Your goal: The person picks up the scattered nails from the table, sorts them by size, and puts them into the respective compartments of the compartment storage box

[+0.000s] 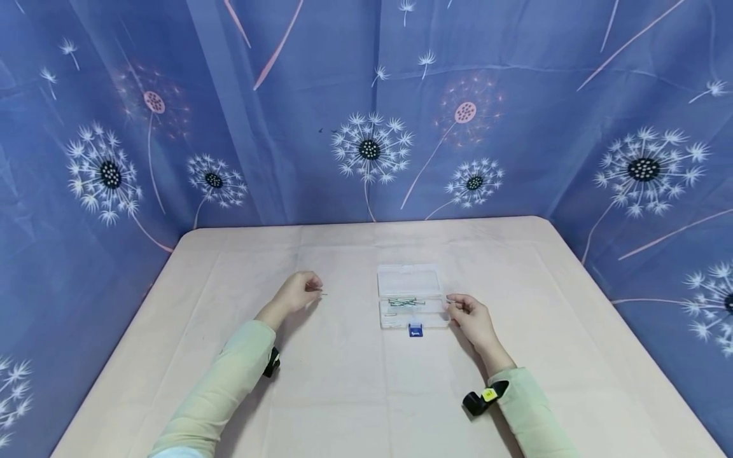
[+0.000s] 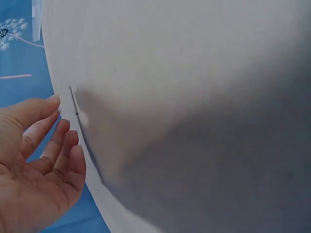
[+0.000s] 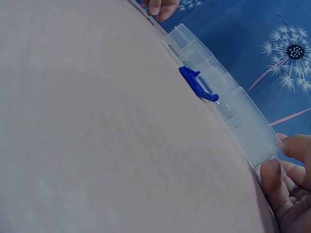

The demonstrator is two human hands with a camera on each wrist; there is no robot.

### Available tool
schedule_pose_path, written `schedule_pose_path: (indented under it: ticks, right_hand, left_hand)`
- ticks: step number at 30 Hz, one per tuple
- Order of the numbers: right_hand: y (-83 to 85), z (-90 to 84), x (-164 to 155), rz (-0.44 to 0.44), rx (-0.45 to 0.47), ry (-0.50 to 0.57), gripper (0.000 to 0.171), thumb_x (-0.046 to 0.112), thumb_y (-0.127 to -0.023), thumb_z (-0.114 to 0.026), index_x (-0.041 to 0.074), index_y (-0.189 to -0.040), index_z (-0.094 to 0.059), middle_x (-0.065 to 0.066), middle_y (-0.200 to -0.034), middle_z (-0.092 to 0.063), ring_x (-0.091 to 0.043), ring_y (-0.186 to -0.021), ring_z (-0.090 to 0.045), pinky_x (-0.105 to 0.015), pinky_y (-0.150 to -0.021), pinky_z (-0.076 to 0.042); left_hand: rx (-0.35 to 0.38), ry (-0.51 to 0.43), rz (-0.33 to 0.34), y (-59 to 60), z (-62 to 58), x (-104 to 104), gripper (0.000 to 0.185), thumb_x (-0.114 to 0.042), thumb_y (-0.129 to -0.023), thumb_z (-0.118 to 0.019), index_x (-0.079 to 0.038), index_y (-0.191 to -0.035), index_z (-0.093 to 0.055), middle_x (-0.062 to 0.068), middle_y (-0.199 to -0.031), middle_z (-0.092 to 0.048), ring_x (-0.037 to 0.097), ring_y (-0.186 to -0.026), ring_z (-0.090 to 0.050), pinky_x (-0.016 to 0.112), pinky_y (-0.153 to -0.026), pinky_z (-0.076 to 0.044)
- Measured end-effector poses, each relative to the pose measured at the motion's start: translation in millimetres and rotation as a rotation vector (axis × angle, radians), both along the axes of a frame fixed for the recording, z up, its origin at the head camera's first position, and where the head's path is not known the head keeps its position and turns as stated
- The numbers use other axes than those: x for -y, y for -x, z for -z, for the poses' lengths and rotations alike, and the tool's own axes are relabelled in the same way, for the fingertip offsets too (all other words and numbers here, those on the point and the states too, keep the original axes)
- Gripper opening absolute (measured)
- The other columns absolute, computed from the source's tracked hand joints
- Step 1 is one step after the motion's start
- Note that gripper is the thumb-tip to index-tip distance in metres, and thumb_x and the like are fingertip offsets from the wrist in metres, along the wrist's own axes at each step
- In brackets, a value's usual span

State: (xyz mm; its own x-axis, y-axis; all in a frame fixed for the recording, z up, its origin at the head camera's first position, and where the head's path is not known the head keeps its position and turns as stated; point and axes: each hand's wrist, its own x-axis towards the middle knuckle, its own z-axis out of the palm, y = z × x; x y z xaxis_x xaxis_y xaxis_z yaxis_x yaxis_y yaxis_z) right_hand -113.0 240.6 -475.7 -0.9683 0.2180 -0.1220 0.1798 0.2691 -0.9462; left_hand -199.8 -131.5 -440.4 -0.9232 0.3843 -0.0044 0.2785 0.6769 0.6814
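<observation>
A clear plastic box (image 1: 408, 280) lies with its lid folded back on the table. Several long metal screws (image 1: 406, 303) fill part of its back section, and a smaller piece sits at the front left. My right hand (image 1: 472, 321) pinches the box's right end between thumb and fingers; the right wrist view shows this grip at the corner. Over to the left, my left hand (image 1: 298, 291) has loosely bent fingers beside a thin metal screw (image 2: 73, 101) on the tablecloth. In the left wrist view, a small gap shows between those fingertips and the screw.
The blue latch (image 1: 415, 330) juts from the box's front edge. A pale cloth covers the table (image 1: 343, 394), and blue curtains (image 1: 298, 127) with dandelion prints stand behind it and along both sides.
</observation>
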Motion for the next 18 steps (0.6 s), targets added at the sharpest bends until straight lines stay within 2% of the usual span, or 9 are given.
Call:
schedule_pose_path:
  ticks: [6,11,18]
  right_hand:
    - [-0.5,2.4,0.5,0.003,0.003,0.001,0.030,0.005,-0.092,-0.057,-0.008,-0.118,-0.057,0.001,-0.084,-0.057,-0.003,-0.066,-0.052,-0.015,-0.059,-0.049]
    - [-0.6,2.7,1.1,-0.003,0.000,-0.001,0.030,0.004,-0.091,-0.057,-0.008,-0.118,-0.056,0.000,-0.084,-0.057,-0.003,-0.066,-0.052,-0.015,-0.059,-0.049]
    - [-0.6,0.2,-0.1,-0.006,-0.015,-0.007,0.030,0.004,-0.091,-0.057,-0.009,-0.118,-0.057,0.001,-0.083,-0.056,-0.003,-0.064,-0.052,-0.015,-0.058,-0.049]
  left_hand:
    - [0.032,0.019,-0.018,-1.3,7.0,2.8,0.006,0.002,-0.085,-0.063,0.003,-0.091,-0.062,0.013,-0.090,-0.063,0.023,-0.085,-0.058,0.038,-0.081,-0.051]
    - [0.015,0.025,-0.026,-0.1,11.3,3.6,0.002,0.002,-0.084,-0.063,0.003,-0.084,-0.061,0.012,-0.083,-0.061,0.021,-0.078,-0.056,0.032,-0.073,-0.049]
    - [0.006,0.053,-0.001,2.9,12.2,2.7,0.007,-0.001,-0.088,-0.060,0.000,-0.081,-0.061,0.008,-0.077,-0.059,0.017,-0.072,-0.051,0.027,-0.066,-0.044]
